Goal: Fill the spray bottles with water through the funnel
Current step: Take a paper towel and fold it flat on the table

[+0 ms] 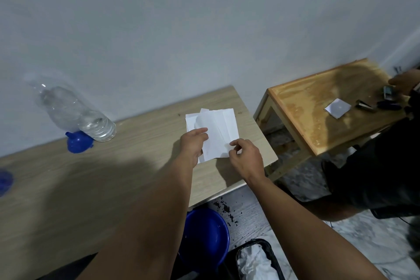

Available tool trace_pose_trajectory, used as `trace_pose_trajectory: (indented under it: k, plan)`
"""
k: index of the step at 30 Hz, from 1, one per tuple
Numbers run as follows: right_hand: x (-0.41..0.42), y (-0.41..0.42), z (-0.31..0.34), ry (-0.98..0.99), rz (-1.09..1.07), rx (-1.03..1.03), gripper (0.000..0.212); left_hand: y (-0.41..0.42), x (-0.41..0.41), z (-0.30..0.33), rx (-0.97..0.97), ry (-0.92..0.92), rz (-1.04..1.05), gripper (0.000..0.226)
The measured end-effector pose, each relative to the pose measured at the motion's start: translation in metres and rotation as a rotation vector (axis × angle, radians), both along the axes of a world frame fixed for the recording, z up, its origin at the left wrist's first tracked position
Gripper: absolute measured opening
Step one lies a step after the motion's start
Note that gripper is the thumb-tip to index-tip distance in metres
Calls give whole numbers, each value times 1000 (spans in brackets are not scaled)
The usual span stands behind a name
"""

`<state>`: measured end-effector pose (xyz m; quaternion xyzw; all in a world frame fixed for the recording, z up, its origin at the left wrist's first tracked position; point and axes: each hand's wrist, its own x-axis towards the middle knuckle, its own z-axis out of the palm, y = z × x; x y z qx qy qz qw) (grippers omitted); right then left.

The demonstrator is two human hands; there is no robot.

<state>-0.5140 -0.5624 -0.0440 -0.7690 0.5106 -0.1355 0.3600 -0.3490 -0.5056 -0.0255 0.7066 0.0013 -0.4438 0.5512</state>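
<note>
Both hands work a stack of white paper tissues (213,134) at the right end of the tabletop (127,166), far from the funnel.

The left hand (193,145) lies with straight fingers flat on the tissues' left edge, its grip wide; the right hand (244,157) pinches the tissues' near right corner between thumb and curled fingers. Well to the left of both grips, by the wall, a clear water bottle (77,113) blurs in the frame, and the blue funnel (78,142) lies on its side touching the bottle's base. Below the right grip, off the tabletop's edge, sit a blue basin (209,236) and a black bin (256,261) with white paper inside. To the right of the grips stands a small wooden table (318,107), where another person's hand (404,82) rests.
</note>
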Motion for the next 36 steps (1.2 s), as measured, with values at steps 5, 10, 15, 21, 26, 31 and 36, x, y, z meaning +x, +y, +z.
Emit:
trace_pose_trajectory:
  k: [5, 10, 15, 21, 26, 31, 36]
  plan:
    - [-4, 2, 4, -64, -51, 56, 22, 6, 0, 9, -34, 5, 10, 30]
    - [-4, 4, 18, -207, -170, 102, 23, 9, 2, 34, -119, -4, -14, 25]
    - [3, 12, 41, -393, -303, 142, 25, 9, 9, 69, -217, -17, -36, 24]
    - [37, 25, 74, -587, -308, 236, 13, 43, 37, 105, -295, -64, -52, 29]
    - [84, 47, 99, -556, -258, 587, 54, 106, 79, 123, -321, -129, -8, 24]
    - [137, 106, 100, -724, -190, 782, 58, 201, 126, 128, -280, -188, 65, 27]
    - [198, 206, 104, -772, -47, 719, 30, 332, 180, 116, -216, -245, 93, 36]
